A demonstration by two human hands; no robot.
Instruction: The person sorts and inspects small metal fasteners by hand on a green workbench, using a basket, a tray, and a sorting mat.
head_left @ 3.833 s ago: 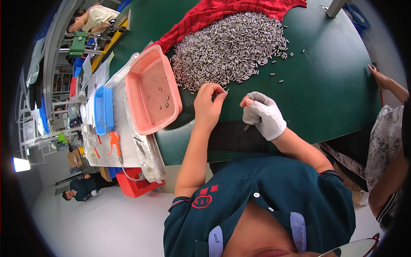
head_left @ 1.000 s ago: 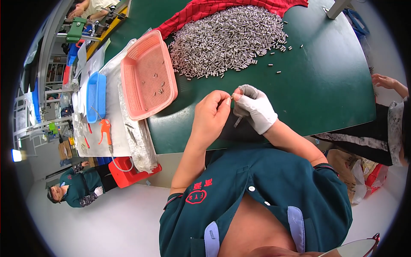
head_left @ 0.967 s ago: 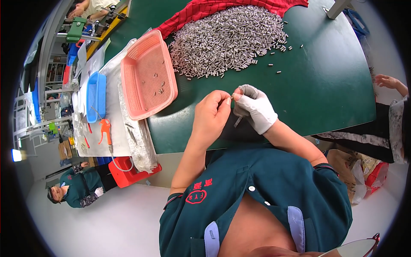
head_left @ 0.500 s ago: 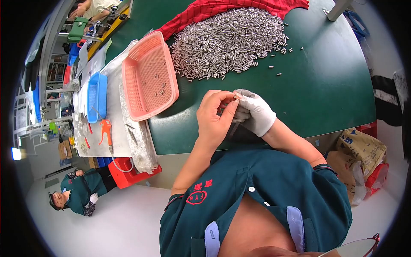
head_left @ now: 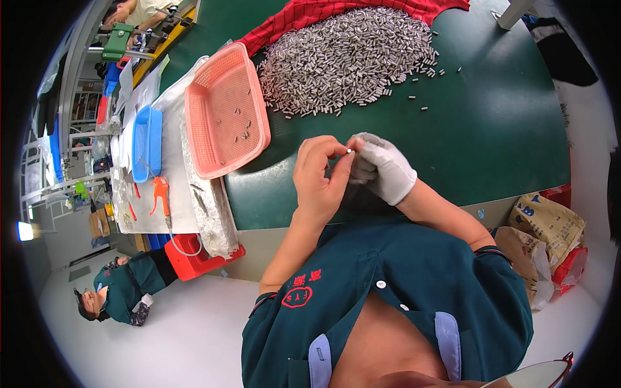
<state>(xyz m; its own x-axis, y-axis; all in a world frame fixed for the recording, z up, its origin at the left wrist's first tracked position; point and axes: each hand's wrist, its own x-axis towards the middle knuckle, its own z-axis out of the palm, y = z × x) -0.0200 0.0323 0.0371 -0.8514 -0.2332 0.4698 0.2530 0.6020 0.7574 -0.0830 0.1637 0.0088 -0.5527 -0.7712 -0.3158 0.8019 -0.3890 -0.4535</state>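
A small metal pin [head_left: 350,150] shows its bright round end between the thumb and forefinger of my bare left hand [head_left: 319,176]. Close against it is my right hand [head_left: 388,169], in a white glove with bare fingertips. Its fingers are curled in, their tips at the pin; whatever lies inside them is hidden. Both hands are above the near part of the green table [head_left: 491,139]. Beyond them lies a big heap of similar short metal pins [head_left: 346,61], with a few strays at its right.
Left of the heap stands a pink plastic basket [head_left: 226,169] with several pins inside. Further left are a blue tray [head_left: 147,145] and an orange air gun [head_left: 160,194]. A red cloth [head_left: 284,26] borders the heap. One person [head_left: 129,288] is at lower left, another at upper left.
My left hand has shifted slightly left, and the pin's round end has turned into view. The gloved fingers remain close beside it.
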